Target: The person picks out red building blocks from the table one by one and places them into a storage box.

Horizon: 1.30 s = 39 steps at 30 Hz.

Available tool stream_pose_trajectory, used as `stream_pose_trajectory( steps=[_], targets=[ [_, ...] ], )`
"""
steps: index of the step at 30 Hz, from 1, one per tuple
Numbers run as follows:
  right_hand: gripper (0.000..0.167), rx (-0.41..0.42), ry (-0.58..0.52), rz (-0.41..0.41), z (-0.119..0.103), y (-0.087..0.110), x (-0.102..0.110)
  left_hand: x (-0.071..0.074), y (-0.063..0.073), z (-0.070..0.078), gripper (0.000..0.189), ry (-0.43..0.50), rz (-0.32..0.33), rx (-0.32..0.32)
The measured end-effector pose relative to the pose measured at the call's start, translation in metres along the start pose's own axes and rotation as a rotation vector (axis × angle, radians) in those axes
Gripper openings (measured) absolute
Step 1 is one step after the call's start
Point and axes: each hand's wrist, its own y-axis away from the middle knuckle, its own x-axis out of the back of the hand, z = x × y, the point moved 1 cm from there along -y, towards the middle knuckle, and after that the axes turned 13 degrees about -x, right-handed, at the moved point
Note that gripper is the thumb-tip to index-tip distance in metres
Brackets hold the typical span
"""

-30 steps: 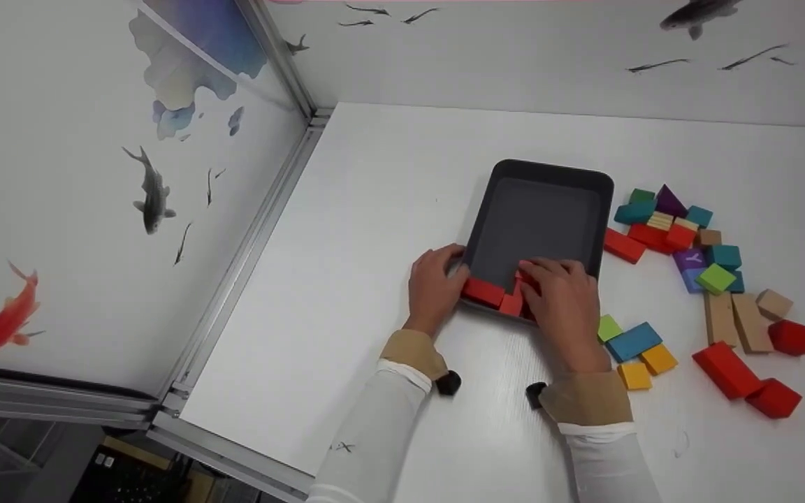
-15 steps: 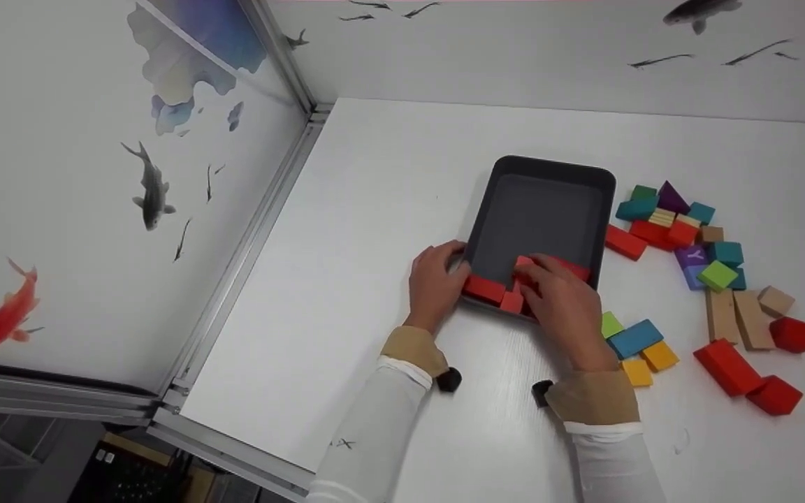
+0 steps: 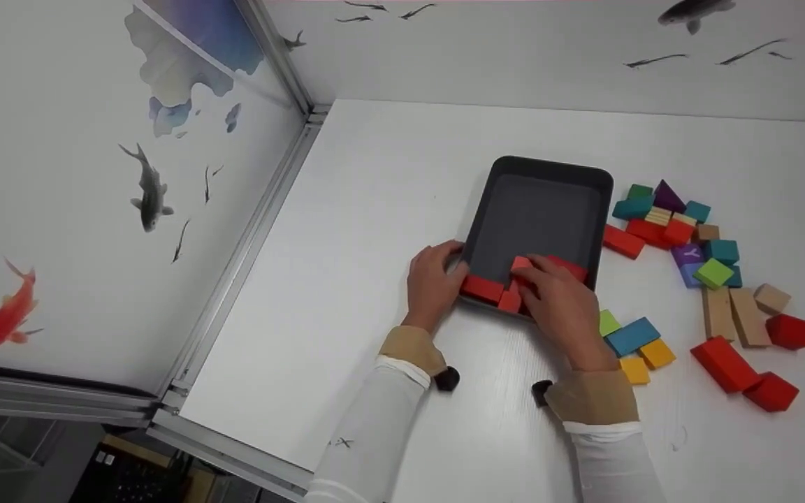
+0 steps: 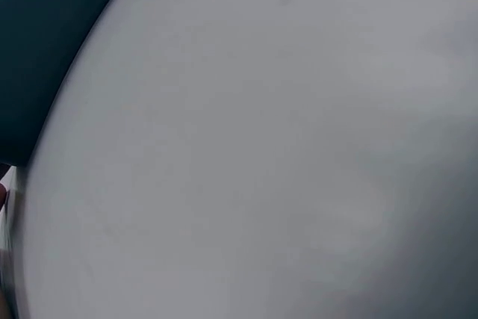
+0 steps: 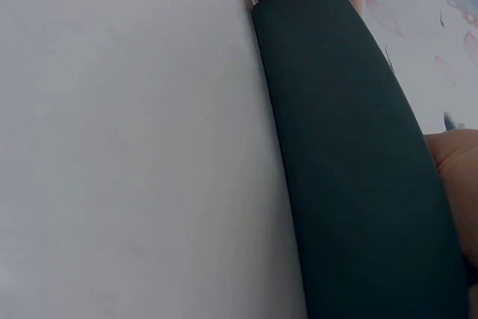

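A dark grey baking tray (image 3: 528, 216) lies on the white table, with several red wooden blocks along its near end. My left hand (image 3: 432, 288) grips the tray's left rim near the front corner, beside one long red block (image 3: 482, 288). Inside the tray, my right hand (image 3: 562, 307) pinches a red block (image 3: 521, 263) between thumb and fingers. A small red block (image 3: 509, 302) sits at the front wall, and another red block (image 3: 567, 268) shows behind the right hand. The palm hides part of the blocks beneath. Both wrist views mostly show the tray's outer wall (image 5: 358, 147) and tabletop.
Right of the tray lies a loose cluster of coloured blocks, including a purple triangle (image 3: 668, 196) and tan planks (image 3: 748, 318). Nearer are a blue block (image 3: 632, 337) and yellow blocks (image 3: 656, 353). Red blocks (image 3: 725, 365) lie farther right. A metal-framed wall panel (image 3: 249, 230) borders the table's left.
The right hand has shifted slightly and its fingers have curled more, uncovering the red block behind it at the tray's right. The left hand stays on the rim.
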Motion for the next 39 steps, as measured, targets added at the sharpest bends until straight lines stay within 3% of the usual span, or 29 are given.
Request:
stream_pose_trajectory(
  steps=[9, 16, 26, 39],
  targets=[
    [0.041, -0.023, 0.018, -0.031, 0.000, -0.001, 0.002, 0.000, -0.001, 0.001, 0.032, 0.003, 0.008, -0.006],
    [0.040, -0.001, 0.002, -0.043, -0.001, 0.001, -0.004, 0.001, 0.006, -0.003, 0.033, 0.005, 0.014, 0.030],
    [0.034, -0.023, -0.168, 0.045, 0.001, 0.007, 0.004, 0.001, -0.001, 0.000, 0.032, -0.008, 0.012, 0.018],
    [0.035, -0.026, -0.177, 0.043, 0.003, 0.013, 0.004, 0.003, 0.002, 0.002, 0.032, 0.048, 0.001, 0.063]
  ],
)
